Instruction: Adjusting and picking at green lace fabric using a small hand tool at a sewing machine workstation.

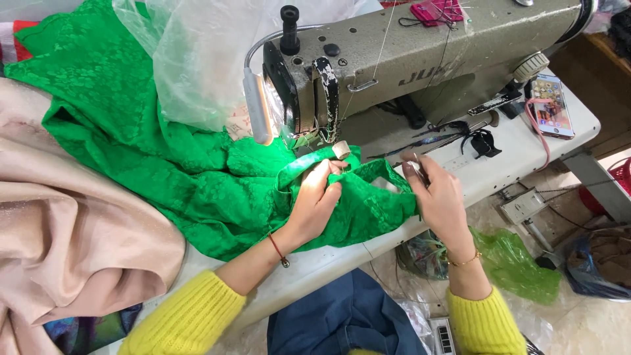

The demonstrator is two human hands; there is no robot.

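Observation:
Bright green patterned fabric lies spread over the white sewing table, bunched under the needle end of a grey sewing machine. My left hand pinches a folded edge of the green fabric just below the presser foot. My right hand grips the fabric's right edge and appears to hold a small metal tool, partly hidden by the fingers. Both arms wear yellow knit sleeves.
Pink satin cloth is piled at the left. Clear plastic lies behind the machine's lamp. A smartphone and black scissors rest on the table's right. Green plastic bags lie on the floor.

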